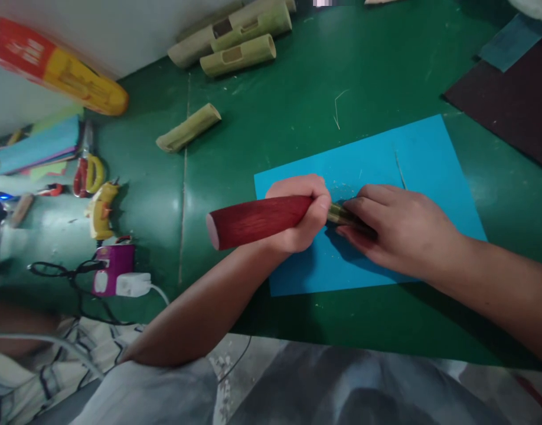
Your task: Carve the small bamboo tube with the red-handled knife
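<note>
My left hand (pixel 315 221) is closed around the thick red wooden handle (pixel 260 221) of a tool. The handle points left, toward the camera; the tool's working end is hidden behind the hand. Close beside it, my right hand (pixel 399 227) grips a short green bamboo piece (pixel 339 214), most of it covered by the fingers. Both hands are over a blue sheet of paper (pixel 443 159) lying on the green table (pixel 306 118). Fine shavings are scattered on the sheet between the hands, and a thin bamboo sliver (pixel 400 170) lies past the right hand.
Several cut bamboo tubes (pixel 240 56) lie at the back, with another bamboo piece (pixel 189 128) nearer. Scissors (pixel 88 171), a yellow glue gun (pixel 103 209), a purple power adapter (pixel 114 268) and a red-yellow bottle (pixel 54 65) are on the left. A dark board (pixel 514 100) lies right.
</note>
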`<state>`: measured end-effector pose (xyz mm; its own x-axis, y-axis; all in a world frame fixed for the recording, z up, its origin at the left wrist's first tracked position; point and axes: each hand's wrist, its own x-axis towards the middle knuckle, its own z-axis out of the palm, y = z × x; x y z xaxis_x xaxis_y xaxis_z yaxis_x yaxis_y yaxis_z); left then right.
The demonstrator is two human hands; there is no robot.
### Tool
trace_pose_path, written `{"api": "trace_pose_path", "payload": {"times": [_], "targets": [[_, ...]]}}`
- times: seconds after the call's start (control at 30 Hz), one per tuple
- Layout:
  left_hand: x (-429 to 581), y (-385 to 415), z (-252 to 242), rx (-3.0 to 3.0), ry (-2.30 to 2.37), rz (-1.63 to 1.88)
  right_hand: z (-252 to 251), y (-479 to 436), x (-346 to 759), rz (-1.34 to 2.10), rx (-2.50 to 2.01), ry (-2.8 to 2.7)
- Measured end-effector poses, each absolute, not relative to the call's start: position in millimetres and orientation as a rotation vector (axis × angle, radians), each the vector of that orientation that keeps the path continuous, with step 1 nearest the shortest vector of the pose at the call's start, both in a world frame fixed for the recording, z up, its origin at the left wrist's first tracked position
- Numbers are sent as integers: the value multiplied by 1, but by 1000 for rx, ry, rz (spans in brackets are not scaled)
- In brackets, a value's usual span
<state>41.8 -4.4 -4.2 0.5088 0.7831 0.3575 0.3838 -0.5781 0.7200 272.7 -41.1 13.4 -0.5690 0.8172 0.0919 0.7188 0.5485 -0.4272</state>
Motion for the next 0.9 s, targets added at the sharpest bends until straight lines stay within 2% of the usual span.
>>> {"api": "trace_pose_path", "payload": {"times": [0.13,0.6,0.9], "targets": [[49,-4,0,2101,931,1038,16,-41,271,487,-1278,-2521],[44,2,-2,2152,679,1035,15,-40,272,562,-1260,-2526],[53,-2,1,2042,819,1135,13,-40,273,510,-1287,-2505]]}}
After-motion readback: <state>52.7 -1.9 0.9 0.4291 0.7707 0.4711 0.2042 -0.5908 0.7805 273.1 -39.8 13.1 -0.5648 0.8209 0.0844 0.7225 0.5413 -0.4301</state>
